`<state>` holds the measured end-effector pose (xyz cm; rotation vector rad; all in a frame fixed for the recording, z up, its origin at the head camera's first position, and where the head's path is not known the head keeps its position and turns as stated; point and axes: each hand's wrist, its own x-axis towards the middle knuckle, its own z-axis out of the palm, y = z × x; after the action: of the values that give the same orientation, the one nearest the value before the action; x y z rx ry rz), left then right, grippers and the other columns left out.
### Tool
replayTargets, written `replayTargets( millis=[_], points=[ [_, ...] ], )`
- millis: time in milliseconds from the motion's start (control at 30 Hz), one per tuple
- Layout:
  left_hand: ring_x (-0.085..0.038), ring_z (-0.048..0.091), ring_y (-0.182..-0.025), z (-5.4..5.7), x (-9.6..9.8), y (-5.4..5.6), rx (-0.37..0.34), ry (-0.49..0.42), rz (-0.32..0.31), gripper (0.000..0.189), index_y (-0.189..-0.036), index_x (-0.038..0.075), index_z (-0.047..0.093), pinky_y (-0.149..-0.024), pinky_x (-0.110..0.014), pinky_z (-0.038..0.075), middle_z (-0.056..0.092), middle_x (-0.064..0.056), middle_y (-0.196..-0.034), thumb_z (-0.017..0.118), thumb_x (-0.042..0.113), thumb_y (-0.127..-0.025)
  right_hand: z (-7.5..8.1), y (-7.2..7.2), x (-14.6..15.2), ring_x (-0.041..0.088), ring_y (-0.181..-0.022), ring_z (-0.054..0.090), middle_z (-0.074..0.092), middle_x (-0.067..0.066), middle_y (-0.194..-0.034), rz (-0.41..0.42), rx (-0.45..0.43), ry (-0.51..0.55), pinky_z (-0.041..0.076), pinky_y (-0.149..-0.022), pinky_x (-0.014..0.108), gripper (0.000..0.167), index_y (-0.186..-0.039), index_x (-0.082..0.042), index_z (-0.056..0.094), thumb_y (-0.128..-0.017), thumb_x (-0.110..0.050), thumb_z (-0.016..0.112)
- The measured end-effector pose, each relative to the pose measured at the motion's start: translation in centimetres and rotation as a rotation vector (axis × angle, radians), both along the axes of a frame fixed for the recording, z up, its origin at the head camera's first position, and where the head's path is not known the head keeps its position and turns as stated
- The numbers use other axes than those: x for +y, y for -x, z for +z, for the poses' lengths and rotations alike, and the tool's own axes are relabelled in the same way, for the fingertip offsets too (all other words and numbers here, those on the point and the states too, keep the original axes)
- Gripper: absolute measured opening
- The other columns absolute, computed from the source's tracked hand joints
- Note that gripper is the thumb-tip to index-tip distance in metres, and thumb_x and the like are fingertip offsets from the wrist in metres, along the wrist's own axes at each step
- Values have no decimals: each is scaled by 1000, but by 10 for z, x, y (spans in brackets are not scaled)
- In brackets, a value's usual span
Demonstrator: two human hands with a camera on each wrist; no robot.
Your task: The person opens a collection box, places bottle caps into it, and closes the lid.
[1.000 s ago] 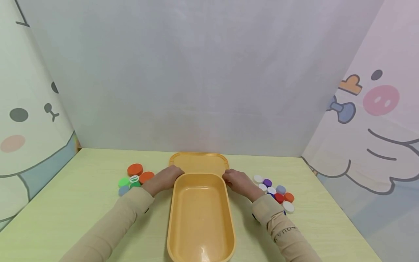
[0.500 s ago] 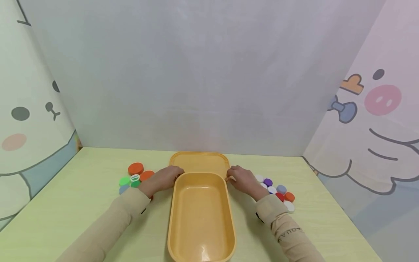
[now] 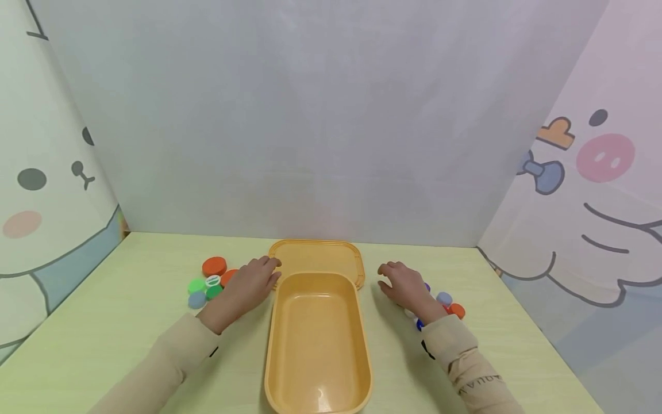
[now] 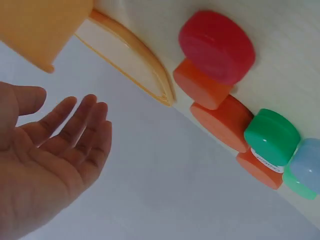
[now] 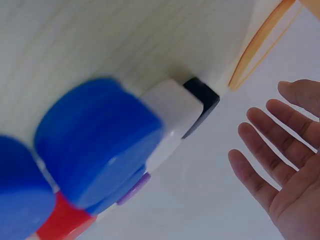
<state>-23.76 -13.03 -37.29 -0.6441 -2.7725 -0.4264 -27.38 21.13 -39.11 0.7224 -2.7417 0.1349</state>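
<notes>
A deep orange plastic box (image 3: 318, 356) with rounded corners stands in the middle of the table, nothing inside it. Behind it lies a flat orange lid (image 3: 320, 257), its near edge partly hidden by the box. My left hand (image 3: 248, 287) hovers by the box's far left corner, fingers relaxed and holding nothing; the left wrist view shows its bare palm. On the other side, apart from the box and lid, my right hand (image 3: 408, 290) is raised with fingers spread loosely and nothing in them, as its palm (image 5: 290, 175) shows in the right wrist view.
Left of the box is a cluster of bottle caps: orange-red (image 3: 214, 266), green (image 3: 214, 292) and pale blue (image 3: 197, 299) among them. A second cluster, with lavender (image 3: 444, 298), orange (image 3: 457, 311) and large blue caps (image 5: 100, 145), lies right, partly behind my right arm. A grey curtain (image 3: 320, 144) stands behind.
Both hands have come away from the box's far corners, the left moving a little left and the right to the right, their fingers loosening. Box and lid have stayed about where they were.
</notes>
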Motion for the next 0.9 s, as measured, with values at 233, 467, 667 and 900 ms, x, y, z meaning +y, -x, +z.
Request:
replayTargets(
  millis=[233, 467, 667, 900],
  points=[
    [-33, 59, -91, 6, 11, -40, -79, -4, 82, 47, -122, -5, 49, -78, -43, 51, 59, -20, -110, 54, 30, -90, 0, -7, 21, 19, -72, 55, 64, 6, -89, -87, -15, -13, 45, -51, 28, 23, -98, -8, 64, -79, -20, 68],
    [-35, 56, -101, 4, 25, -73, -143, 48, 125, 60, -129, -5, 44, -85, -46, 48, 57, -19, -118, 56, 38, -87, 0, -15, 34, 22, -77, 57, 64, 6, -91, -156, -57, -53, 47, -56, 32, 27, -99, -7, 64, -78, -24, 68],
    [-33, 56, -98, -2, 31, -90, -87, 78, 161, 59, -125, -6, 48, -80, -44, 50, 59, -18, -115, 63, 33, -83, 0, -22, 41, 24, -80, 57, 63, 8, -94, -175, -75, -75, 48, -58, 35, 29, -100, -7, 64, -78, -26, 69],
    [-30, 57, -93, -7, 34, -94, -26, 83, 184, 49, -124, -6, 50, -74, -40, 51, 60, -16, -111, 60, 18, -82, -3, -26, 46, 25, -82, 56, 62, 9, -96, -177, -95, -98, 47, -58, 35, 29, -99, -7, 64, -78, -26, 69]
  ],
)
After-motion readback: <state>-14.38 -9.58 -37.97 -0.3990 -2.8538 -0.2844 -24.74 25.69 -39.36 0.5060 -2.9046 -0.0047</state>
